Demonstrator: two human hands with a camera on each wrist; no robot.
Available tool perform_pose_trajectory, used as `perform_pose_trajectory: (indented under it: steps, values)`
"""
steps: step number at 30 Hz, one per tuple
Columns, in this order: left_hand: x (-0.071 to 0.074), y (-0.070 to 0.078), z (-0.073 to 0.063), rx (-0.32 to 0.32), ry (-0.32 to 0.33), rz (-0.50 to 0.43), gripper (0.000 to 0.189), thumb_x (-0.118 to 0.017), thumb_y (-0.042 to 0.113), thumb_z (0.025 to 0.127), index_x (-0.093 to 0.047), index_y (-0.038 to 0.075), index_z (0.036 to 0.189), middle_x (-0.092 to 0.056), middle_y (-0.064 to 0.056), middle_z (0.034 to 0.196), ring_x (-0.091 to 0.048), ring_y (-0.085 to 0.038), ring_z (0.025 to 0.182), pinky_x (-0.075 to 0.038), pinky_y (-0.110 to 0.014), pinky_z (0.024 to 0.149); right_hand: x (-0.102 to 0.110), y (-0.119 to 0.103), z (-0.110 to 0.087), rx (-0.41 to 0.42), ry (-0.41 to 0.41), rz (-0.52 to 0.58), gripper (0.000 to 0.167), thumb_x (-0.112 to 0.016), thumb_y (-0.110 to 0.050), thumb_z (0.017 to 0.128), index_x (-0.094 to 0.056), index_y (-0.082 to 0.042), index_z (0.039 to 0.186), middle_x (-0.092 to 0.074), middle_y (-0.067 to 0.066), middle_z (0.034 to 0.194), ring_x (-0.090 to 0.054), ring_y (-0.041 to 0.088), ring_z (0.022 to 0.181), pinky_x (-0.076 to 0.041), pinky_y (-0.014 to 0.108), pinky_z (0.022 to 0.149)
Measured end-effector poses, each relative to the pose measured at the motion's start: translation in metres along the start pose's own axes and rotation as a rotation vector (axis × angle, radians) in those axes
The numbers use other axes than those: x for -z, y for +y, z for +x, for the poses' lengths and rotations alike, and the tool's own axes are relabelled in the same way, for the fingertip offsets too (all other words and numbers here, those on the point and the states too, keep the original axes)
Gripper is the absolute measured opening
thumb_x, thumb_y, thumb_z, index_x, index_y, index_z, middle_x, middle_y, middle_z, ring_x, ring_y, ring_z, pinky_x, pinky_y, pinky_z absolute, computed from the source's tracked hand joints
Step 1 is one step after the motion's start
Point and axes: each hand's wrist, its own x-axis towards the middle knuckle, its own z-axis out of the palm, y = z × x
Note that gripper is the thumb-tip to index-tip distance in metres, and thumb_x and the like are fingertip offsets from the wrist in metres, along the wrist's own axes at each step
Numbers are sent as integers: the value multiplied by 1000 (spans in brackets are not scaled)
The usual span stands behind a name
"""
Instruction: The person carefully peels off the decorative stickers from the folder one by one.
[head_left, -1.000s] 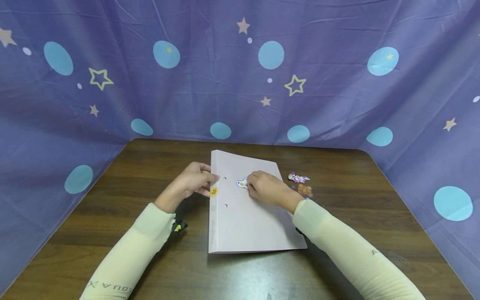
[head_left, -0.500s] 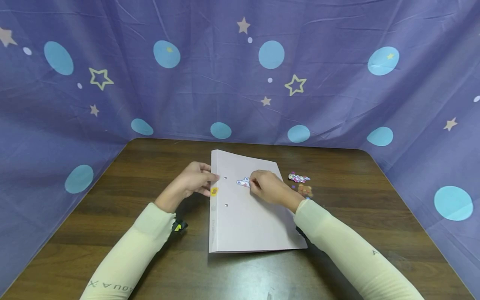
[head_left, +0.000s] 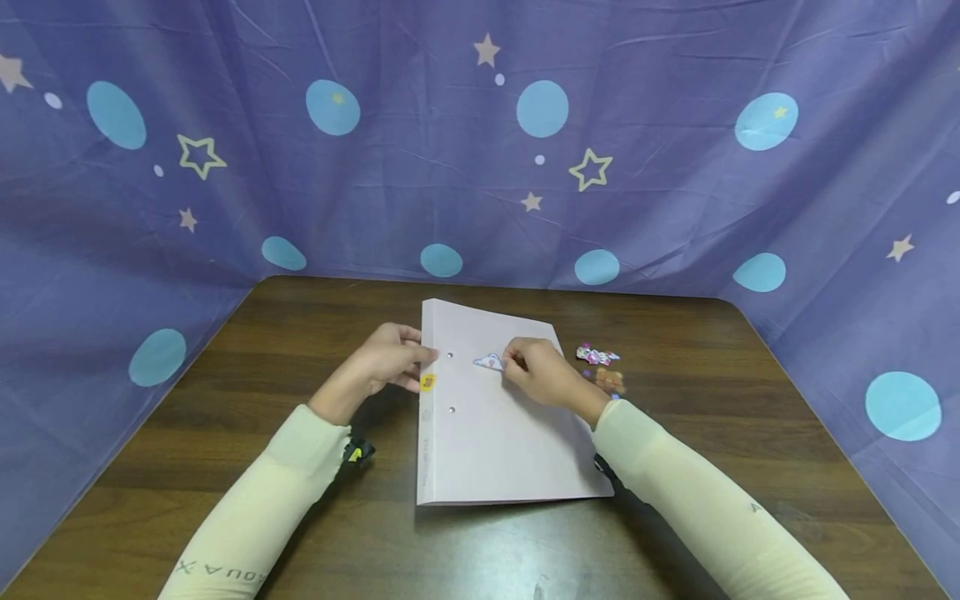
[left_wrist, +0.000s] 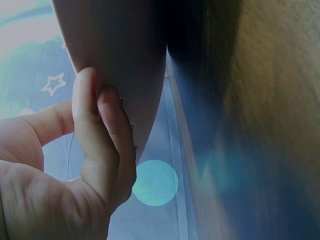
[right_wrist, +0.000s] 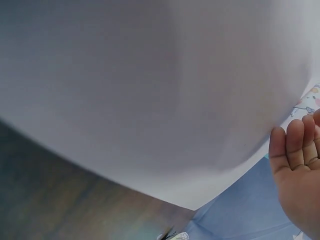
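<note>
A white file folder (head_left: 517, 450) lies on the table with its spine to the left. My left hand (head_left: 386, 364) holds the spine side, the thumb on the front cover. In the left wrist view the fingers (left_wrist: 89, 115) lie against the spine. Over the folder's upper middle, my right hand (head_left: 546, 371) pinches the right end of a small white sticker (head_left: 488, 362) with a blue edge. Its left part sits at the cover, and the pinched end looks raised. In the right wrist view the sticker (right_wrist: 311, 102) shows patterned beside the fingertips.
To the folder's right lie a pink-and-purple figure sticker (head_left: 597, 356) and a brown one (head_left: 610, 381), partly beside my right wrist. A yellow label (head_left: 427, 382) marks the spine. Two metal rivets (head_left: 451, 356) dot the cover. A purple curtain (head_left: 480, 167) hangs behind the wooden table (head_left: 322, 308).
My right hand has shifted slightly right and up, with the sticker's pinched end lifting and less of its face showing. The left hand and folder have stayed put.
</note>
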Motion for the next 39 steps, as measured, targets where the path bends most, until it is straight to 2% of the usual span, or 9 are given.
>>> perform_pose_trajectory:
  steps: [9, 21, 29, 39]
  values:
    - [1, 0, 0, 5, 0, -1, 51, -68, 6, 96, -44, -11, 138, -64, -19, 103, -67, -21, 75, -66, -34, 63, 4, 0, -3, -82, 20, 115, 12, -58, -10, 103, -67, -6, 95, -62, -3, 72, -54, 10, 61, -44, 21, 51]
    - [1, 0, 1, 6, -10, -7, 56, -67, 6, 96, -40, -12, 142, -62, -18, 103, -65, -20, 76, -66, -34, 64, 17, 10, -6, -123, 171, 183, 10, -59, -6, 100, -67, -2, 98, -59, 2, 75, -48, 12, 63, -39, 19, 51]
    - [2, 0, 2, 4, -8, 1, 58, -68, 6, 97, -38, -12, 143, -60, -17, 103, -64, -20, 76, -66, -33, 64, 38, 33, -14, -168, 218, 118, 12, -58, -10, 101, -67, -2, 99, -61, 4, 79, -51, 15, 66, -43, 22, 52]
    - [2, -1, 2, 7, -11, 0, 60, -68, 6, 96, -37, -12, 145, -60, -18, 104, -64, -20, 77, -66, -32, 63, 61, 62, -31, -298, 255, -19, 17, -52, -9, 99, -65, 1, 96, -62, 8, 72, -53, 16, 60, -47, 27, 54]
